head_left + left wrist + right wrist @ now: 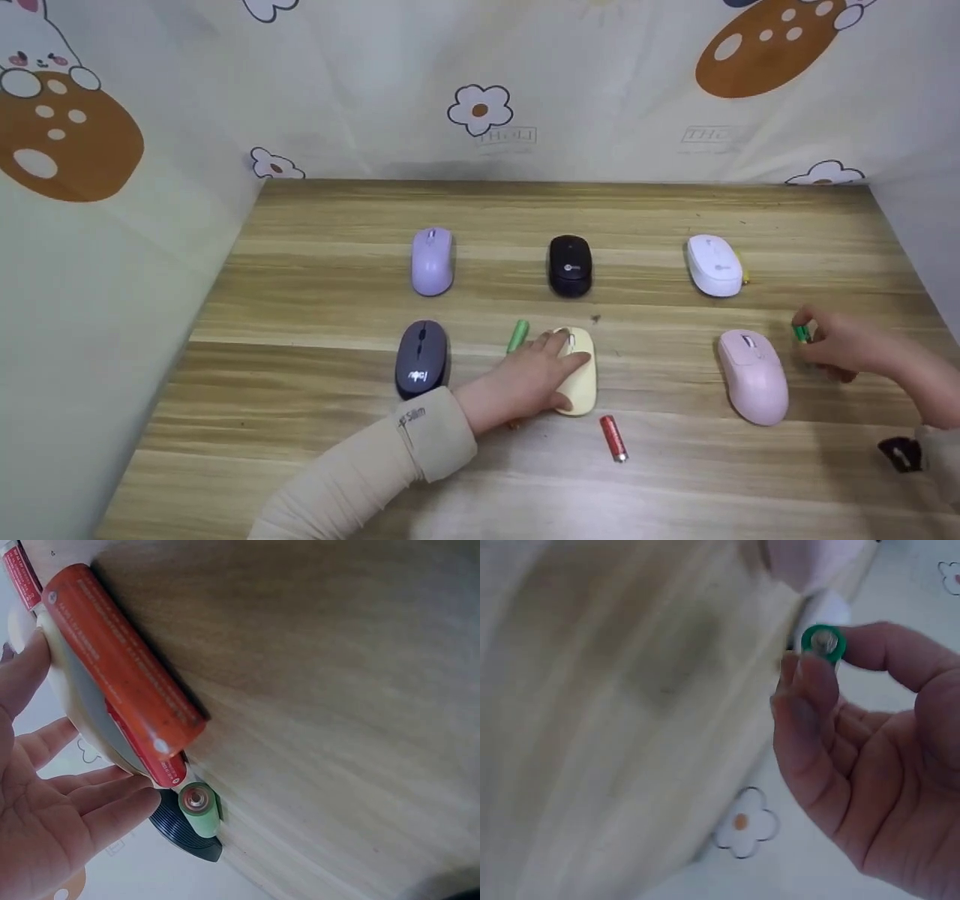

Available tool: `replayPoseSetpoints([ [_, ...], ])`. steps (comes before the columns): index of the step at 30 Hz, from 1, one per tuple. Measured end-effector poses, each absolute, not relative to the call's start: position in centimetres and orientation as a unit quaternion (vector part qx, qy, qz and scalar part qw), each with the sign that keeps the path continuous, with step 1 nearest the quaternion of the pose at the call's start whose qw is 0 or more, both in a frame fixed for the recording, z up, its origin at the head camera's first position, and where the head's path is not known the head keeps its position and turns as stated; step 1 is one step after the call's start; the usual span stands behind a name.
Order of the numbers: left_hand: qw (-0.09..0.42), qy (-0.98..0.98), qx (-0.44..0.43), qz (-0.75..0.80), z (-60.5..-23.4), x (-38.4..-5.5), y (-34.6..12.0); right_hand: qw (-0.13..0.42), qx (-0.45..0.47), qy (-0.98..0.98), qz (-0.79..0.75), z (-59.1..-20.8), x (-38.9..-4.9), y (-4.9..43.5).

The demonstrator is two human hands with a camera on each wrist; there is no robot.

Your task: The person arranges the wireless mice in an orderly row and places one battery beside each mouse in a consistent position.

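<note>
My left hand (525,379) rests on the pale yellow computer mouse (581,386), fingers stretched across its top and thumb near its lower end. Left of the mouse lies a green battery (518,336). In the left wrist view an orange battery (124,660) fills the foreground, with a red battery (146,746) just behind it. Another red battery (613,439) lies at the mouse's lower right. My right hand (844,345) pinches a small green battery (823,643) between thumb and fingertips, its round metal end showing, to the right of the pink mouse (754,379).
A purple mouse (432,262), a black mouse (570,266) and a white mouse (715,266) form the back row, with a yellow battery (745,270) beside the white one. A dark grey mouse (421,358) sits left of my left hand. A patterned cloth (375,90) hangs behind the wooden table (300,390).
</note>
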State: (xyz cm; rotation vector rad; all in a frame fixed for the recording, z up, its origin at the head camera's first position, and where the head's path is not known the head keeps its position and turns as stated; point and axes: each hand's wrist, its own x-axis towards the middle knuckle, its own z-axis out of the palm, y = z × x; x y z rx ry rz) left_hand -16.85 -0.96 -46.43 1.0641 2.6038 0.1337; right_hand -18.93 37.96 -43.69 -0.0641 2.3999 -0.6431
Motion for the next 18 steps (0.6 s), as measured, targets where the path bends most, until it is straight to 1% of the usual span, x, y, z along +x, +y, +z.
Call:
replayPoseSetpoints([
  [4,0.161,0.91,0.377,0.058,-46.3,-16.8,-1.0,0.357,-0.025,0.895,-0.266,-45.0,-18.4,38.1],
  [10,0.161,0.911,0.377,0.052,-46.1,-16.8,-0.9,0.389,-0.025,0.884,-0.259,-45.4,-18.3,37.4],
  [18,0.166,0.911,0.374,0.052,-46.1,-16.9,-0.9,0.403,-0.019,0.876,-0.265,-45.4,-18.4,37.2],
])
